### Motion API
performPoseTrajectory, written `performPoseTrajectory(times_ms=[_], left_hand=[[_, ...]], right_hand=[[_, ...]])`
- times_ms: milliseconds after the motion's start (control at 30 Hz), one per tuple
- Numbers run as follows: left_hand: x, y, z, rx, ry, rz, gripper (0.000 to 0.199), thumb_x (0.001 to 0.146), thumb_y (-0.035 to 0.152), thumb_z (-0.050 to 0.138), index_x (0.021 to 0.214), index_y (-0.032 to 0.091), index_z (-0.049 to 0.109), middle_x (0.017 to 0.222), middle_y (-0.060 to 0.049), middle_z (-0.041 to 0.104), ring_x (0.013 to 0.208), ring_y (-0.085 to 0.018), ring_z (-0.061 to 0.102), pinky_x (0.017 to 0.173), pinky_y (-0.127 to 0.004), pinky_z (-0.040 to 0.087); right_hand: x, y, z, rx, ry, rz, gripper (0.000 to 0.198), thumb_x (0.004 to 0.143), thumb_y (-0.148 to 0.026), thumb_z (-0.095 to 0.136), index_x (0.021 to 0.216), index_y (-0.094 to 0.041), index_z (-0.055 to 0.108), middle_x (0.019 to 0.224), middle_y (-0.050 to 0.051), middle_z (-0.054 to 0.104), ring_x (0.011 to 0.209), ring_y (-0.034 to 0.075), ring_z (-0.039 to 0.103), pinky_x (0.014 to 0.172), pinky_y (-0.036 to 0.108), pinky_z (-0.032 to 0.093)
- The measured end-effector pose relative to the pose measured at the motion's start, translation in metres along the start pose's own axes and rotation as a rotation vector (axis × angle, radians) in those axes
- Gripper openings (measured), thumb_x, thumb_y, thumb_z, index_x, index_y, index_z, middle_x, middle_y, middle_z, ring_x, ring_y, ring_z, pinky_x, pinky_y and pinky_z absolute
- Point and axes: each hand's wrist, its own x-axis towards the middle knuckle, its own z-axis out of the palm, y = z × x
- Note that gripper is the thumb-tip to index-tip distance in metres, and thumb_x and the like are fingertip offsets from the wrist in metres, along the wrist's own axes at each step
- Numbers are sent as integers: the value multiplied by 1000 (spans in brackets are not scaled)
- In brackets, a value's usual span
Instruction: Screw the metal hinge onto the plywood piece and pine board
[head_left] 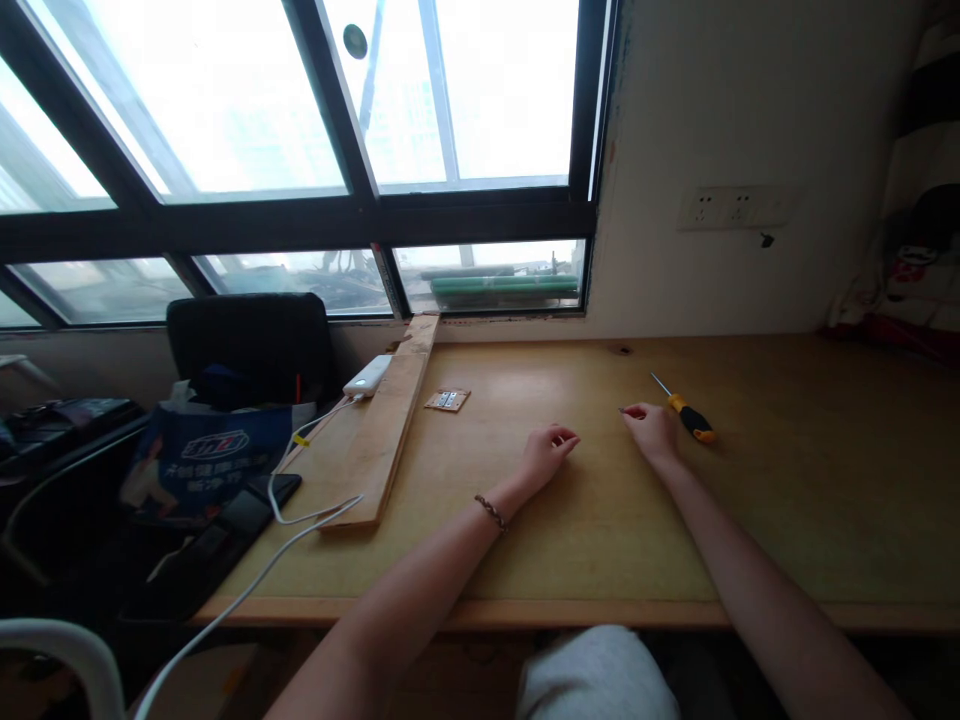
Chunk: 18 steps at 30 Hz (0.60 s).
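Observation:
Over the middle of the wooden table (540, 560), my left hand (550, 455) has its fingers curled and fingertips together; anything between them is hidden. To its right, my right hand (651, 430) pinches a tiny dark thing at its fingertips, too small to name. A screwdriver (686, 413) with a yellow and black handle lies just beyond my right hand, its shaft pointing away to the left. Left of my hands lies a small flat brown piece (448, 400) with pale and dark parts on it.
A long wooden board (390, 440) lies along the table's left side, with a white power bank (367, 376) and a white cable (255, 580) on it. Beyond the left edge are a blue bag (217, 450) and a black chair (251, 340). A wall and window border the back.

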Motion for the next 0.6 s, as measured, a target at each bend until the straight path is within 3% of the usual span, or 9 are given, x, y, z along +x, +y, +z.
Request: performPoseTrajectory(times_ms=[167, 600], left_hand=[[0, -4, 1, 36, -1, 8, 21, 78, 33, 55, 79, 17, 68, 75, -2, 63, 67, -11, 53, 64, -23, 42], [-2, 0, 0, 39, -8, 10, 19, 78, 30, 55, 78, 16, 67, 74, -2, 62, 66, -10, 52, 63, -22, 42]], right_hand=[[14, 26, -10, -262, 32, 127, 13, 69, -24, 64, 79, -17, 69, 79, 8, 70, 77, 21, 63, 63, 27, 43], [17, 39, -6, -348, 39, 124, 17, 72, -33, 66, 82, -18, 66, 80, 6, 68, 76, 20, 62, 59, 26, 41]])
